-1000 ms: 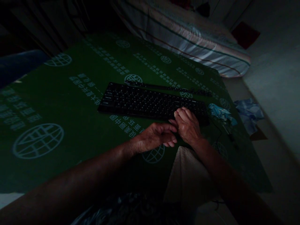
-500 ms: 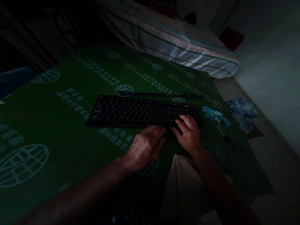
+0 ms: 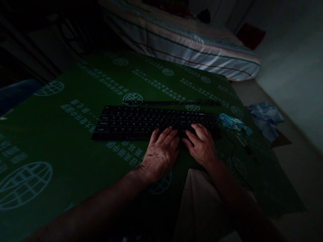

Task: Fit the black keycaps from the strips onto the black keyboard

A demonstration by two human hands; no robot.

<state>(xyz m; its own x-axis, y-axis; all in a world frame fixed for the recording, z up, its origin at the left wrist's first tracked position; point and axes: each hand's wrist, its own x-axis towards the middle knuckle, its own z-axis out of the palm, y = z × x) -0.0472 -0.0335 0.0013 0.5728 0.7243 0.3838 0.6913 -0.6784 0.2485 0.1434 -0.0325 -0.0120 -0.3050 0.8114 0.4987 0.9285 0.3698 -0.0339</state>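
Note:
A black computer keyboard (image 3: 133,122) lies flat on the green printed board (image 3: 83,158). My left hand (image 3: 163,151) rests palm down at its near edge, fingers spread, with the fingertips over the near keys. Beside it, my right hand (image 3: 202,144) has its fingers apart and bent over the keys toward the keyboard's right part. Neither hand holds anything. Behind the keyboard runs a long dark strip (image 3: 161,103), with small dark pieces along its right end. The dim light hides whether the fingertips press the keys.
Right of the keyboard lie a crumpled blue wrapper (image 3: 234,123), a small screwdriver-like tool (image 3: 244,144) and a thin dark cable (image 3: 233,156). A bed with a striped sheet (image 3: 191,50) stands beyond the board. Blue plastic (image 3: 266,117) lies on the floor at right.
My left hand has opened from bunched fingers and spread them forward onto the near keys. My right hand stays almost in place. The view has shifted slightly.

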